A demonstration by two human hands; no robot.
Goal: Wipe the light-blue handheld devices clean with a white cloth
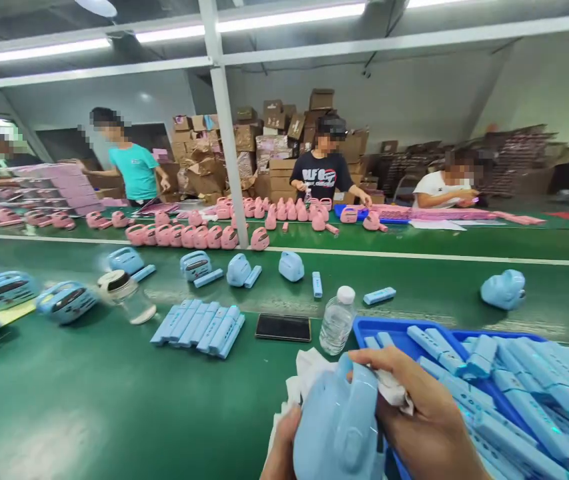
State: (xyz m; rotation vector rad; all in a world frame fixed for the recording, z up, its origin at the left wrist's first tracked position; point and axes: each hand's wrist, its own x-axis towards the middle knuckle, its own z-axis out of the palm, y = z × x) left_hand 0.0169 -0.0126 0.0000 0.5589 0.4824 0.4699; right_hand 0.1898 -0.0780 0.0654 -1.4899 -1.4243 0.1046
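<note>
Low in front of me is a light blue plastic casing [337, 420] with a loop handle on top, held up between both hands. My left hand [284, 443] grips its left side, with only the thumb area showing; the other fingers are hidden. My right hand [429, 420] closes round the right side, its index finger stretched to the handle. A crumpled white cloth [309, 367] shows behind the casing, and part of it sticks out by my right fingers. Just beyond the right hand lie blue trays [384, 325] filled with light blue strip-shaped parts [509, 427].
A water bottle [337, 323], a black phone [283, 327], a row of blue strips [199, 327] and a lidded jar [127, 297] stand on the green table [114, 400]. Blue casings [291, 265] rest on the belt beyond. Several people work across, near pink casings [184, 236].
</note>
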